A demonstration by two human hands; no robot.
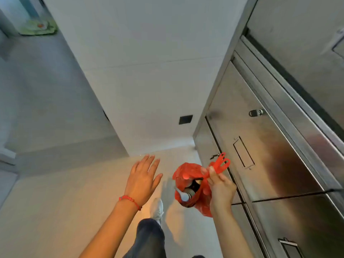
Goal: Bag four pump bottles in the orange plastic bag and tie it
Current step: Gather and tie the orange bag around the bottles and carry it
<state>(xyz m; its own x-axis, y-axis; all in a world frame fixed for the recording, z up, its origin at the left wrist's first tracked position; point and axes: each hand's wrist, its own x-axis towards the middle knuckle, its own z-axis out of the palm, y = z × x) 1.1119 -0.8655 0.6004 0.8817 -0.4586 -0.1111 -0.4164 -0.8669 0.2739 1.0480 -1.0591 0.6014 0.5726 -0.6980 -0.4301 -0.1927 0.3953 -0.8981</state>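
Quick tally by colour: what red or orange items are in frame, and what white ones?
Orange: 1, the plastic bag, its handles pinched in the right hand.
Red: 1, the string bracelet on the left wrist.
White: 2, the pump head showing in the bag mouth and the shoe.
Total: 4.

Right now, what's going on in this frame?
A person is standing beside a stainless steel cabinet, holding an orange plastic bag by its handles in the right hand. The bag hangs open, not tied, with pump bottles visible inside; how many cannot be told. The left hand is open and empty, spread to the left of the bag, not touching it.
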